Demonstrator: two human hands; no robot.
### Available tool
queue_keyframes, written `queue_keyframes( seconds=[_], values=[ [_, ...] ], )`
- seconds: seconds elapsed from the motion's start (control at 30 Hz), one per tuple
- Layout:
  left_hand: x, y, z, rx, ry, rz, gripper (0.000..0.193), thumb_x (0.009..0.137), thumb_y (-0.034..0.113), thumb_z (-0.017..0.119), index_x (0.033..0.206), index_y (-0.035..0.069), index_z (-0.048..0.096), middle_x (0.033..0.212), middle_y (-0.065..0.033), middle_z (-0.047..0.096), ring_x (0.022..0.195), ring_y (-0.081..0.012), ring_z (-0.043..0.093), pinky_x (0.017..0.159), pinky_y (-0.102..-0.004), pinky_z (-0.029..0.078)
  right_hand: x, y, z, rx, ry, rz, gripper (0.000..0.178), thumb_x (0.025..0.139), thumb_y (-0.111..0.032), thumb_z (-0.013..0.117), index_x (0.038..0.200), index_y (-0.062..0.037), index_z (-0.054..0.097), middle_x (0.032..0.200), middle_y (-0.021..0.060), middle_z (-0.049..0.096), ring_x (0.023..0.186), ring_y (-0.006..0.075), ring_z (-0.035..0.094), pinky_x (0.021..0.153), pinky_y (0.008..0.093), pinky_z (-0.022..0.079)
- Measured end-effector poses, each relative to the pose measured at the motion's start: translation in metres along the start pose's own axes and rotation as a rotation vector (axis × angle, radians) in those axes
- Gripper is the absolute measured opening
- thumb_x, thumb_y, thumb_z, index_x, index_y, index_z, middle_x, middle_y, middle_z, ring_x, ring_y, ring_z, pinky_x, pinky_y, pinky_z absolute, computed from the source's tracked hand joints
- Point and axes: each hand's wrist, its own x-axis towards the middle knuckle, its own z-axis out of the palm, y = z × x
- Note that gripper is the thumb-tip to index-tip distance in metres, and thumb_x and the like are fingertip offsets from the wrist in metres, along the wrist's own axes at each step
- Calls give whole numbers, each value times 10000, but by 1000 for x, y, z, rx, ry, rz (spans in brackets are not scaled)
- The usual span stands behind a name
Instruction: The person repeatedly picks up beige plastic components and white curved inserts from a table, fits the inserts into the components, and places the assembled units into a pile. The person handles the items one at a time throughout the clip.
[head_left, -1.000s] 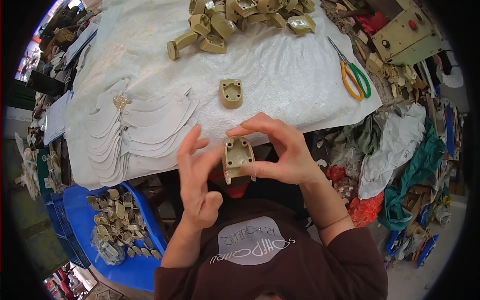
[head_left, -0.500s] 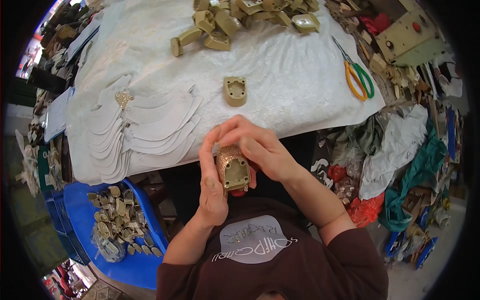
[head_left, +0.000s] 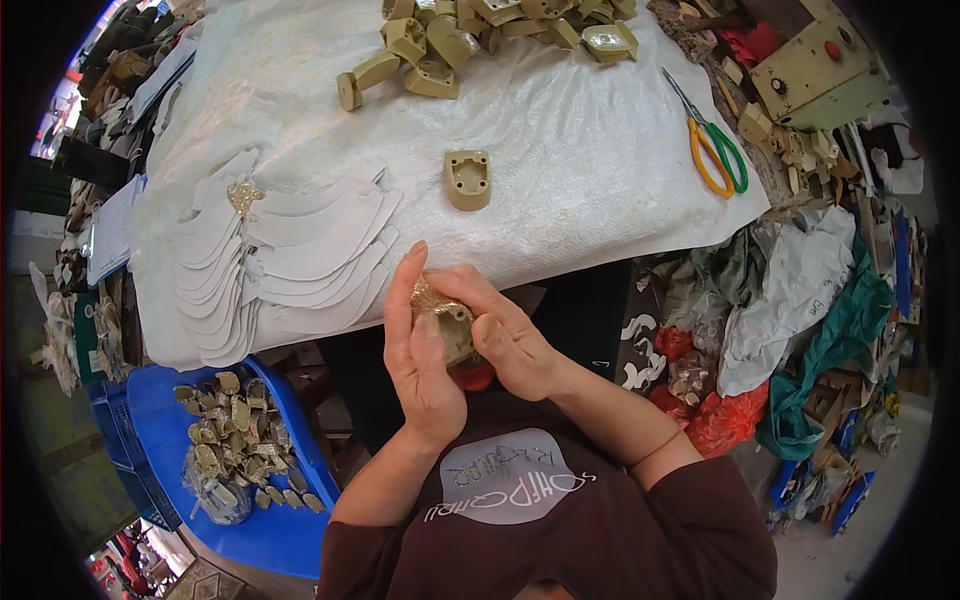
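Between my palms, over my lap at the table's near edge, is a shoe heel [head_left: 456, 338] with gold glitter covering round its side. Its bare tan plastic face with holes points up. My left hand [head_left: 425, 375] presses against its left side, fingers pointing away from me. My right hand [head_left: 515, 345] wraps the far and right sides, its thumb beside the holed face. Beyond my hands a bare tan heel [head_left: 467, 182] rests alone on the white sheet. Left of it lie fanned rows of white-backed cover pieces [head_left: 325, 235], with a glittery gold piece [head_left: 243, 197] showing among them.
A heap of bare heels [head_left: 450, 45] lies at the far side of the white-covered table [head_left: 580, 190]. Scissors [head_left: 712, 160] with orange and green handles lie at right. Left, a blue plastic seat [head_left: 155, 425] carries several covered heels [head_left: 235, 420]. Crumpled bags [head_left: 790, 310] crowd the right.
Both hands have closed more tightly round the glittery heel and cover more of it. My right hand has come down from its far end to its right side.
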Motion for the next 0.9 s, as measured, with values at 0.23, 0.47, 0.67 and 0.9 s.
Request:
queue_keyframes(
  seconds=[0.23,0.47,0.67,0.9],
  values=[
    [-5,-7,-1,44,66,-32,461,975,280,373,1370,48,318,1130,-89,498,1036,-163,514,901,-321,428,-3,0,-1,-81,-31,25,421,989,-242,397,1337,-8,433,1208,128,530,1085,197,515,946,321,392],
    [5,8,-4,-568,-61,-277,495,994,337,312,1407,86,206,1115,-120,512,894,-168,547,674,-285,469,8,-12,-13,79,-13,307,473,967,-277,469,1354,-9,433,1150,136,533,974,196,520,850,305,427],
    [8,9,-7,-406,-30,-333,498,1001,472,247,1258,73,394,938,-106,588,767,-174,605,617,-270,489,19,-26,-41,-264,-172,69,426,837,-112,650,1246,-34,560,1256,145,511,1088,244,543,885,330,466],
    [1,7,-8,-314,-25,-277,445,1008,422,257,1225,69,422,976,-59,568,766,-129,580,564,-251,469,23,-38,-42,-486,-245,-92,278,771,-3,674,1045,-18,630,1049,117,590,897,243,618,738,320,520]
  ],
)
